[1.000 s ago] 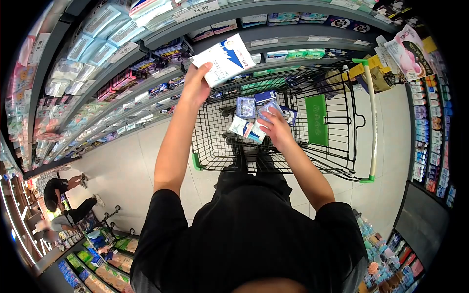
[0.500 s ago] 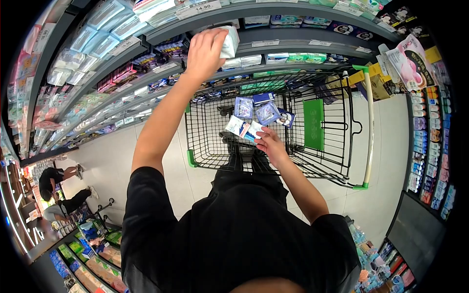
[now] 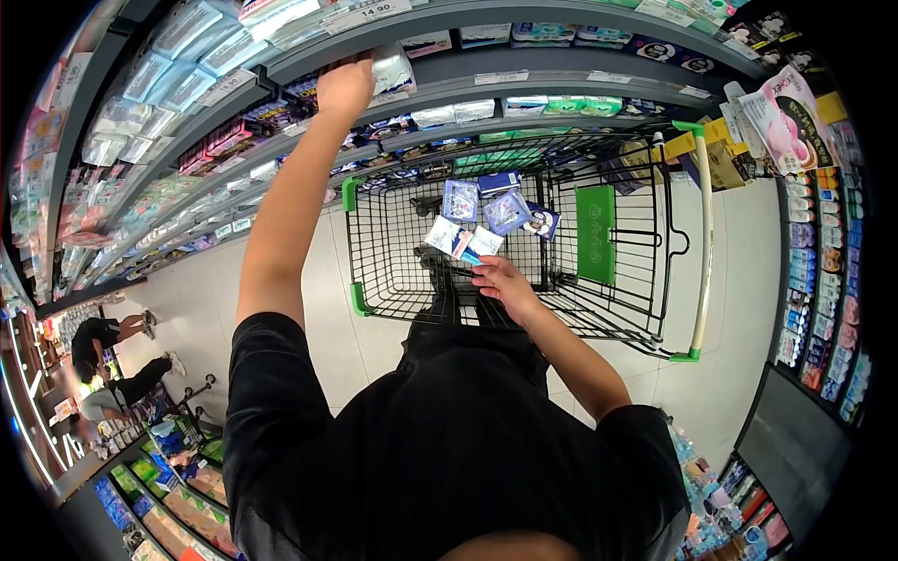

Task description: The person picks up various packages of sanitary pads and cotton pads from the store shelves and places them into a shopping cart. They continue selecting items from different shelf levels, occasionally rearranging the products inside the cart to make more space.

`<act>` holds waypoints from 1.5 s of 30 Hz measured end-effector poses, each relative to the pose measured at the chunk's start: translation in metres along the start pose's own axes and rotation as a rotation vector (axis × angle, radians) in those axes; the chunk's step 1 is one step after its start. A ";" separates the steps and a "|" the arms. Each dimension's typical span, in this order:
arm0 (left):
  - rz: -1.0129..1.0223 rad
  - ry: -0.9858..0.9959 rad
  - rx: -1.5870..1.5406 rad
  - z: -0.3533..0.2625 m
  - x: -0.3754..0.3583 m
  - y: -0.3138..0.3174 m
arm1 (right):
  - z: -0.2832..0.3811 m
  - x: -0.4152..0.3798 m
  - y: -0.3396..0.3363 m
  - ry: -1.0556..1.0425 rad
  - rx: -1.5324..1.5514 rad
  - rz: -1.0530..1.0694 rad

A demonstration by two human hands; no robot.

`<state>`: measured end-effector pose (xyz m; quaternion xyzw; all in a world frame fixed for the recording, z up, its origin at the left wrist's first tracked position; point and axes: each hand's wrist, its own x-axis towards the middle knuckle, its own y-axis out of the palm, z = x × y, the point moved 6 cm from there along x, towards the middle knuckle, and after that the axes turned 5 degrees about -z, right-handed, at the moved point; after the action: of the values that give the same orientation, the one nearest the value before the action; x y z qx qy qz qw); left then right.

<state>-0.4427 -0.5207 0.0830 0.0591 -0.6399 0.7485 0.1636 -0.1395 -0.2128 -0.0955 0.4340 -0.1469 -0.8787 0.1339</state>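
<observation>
My left hand [image 3: 346, 88] reaches into the shelf at the upper left, its fingertips partly hidden under the shelf edge. A white wrapped pack [image 3: 391, 71] sits just right of it; whether my fingers grip anything is not visible. Over the shopping cart [image 3: 354, 301], my right hand [image 3: 505, 283] pinches the lower edge of a white and blue pack [image 3: 485, 242]. Close beside that pack is another white one with blue and red print [image 3: 447, 236]. Behind them are purple packs [image 3: 506, 212] and dark blue packs [image 3: 499, 183] in the cart.
Long shelves [image 3: 552, 84] of packaged goods run across the top and left. Another product rack [image 3: 814, 280] stands at the right. The cart's handle [image 3: 706, 243] is on its right side. Two people [image 3: 94, 341] are at the far left, near another cart.
My left hand has moved left and deeper into the shelf, with the white pack now at its right. My right hand has shifted slightly left and down. The cart appears slightly further left.
</observation>
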 end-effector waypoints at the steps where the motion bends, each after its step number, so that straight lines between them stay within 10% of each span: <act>1: -0.019 0.000 0.006 -0.002 -0.001 0.000 | 0.000 0.001 -0.002 0.005 -0.009 -0.010; 7: 0.061 -0.082 -0.145 0.007 -0.008 -0.002 | 0.016 0.010 -0.013 -0.008 -0.044 -0.066; 12: -0.415 0.015 -0.515 -0.042 -0.099 -0.044 | -0.004 0.063 -0.064 -0.031 -0.044 -0.193; 23: 0.543 -0.375 -0.988 -0.192 -0.400 0.067 | -0.063 0.181 -0.094 -0.238 -1.182 -0.332; 35: 0.551 -0.424 -1.036 -0.204 -0.427 0.076 | -0.160 0.292 -0.012 -0.252 -1.732 -0.548; 41: 0.429 -0.617 -1.102 -0.166 -0.395 0.099 | -0.106 0.252 0.003 -0.178 -1.422 -0.422; 45: 0.298 -0.665 -0.923 -0.120 -0.350 0.110 | -0.050 0.167 0.034 -0.638 -1.065 -0.275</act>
<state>-0.1349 -0.4766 -0.1450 0.1227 -0.9179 0.3488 -0.1439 -0.1941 -0.3123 -0.2328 0.0399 0.3346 -0.9266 0.1670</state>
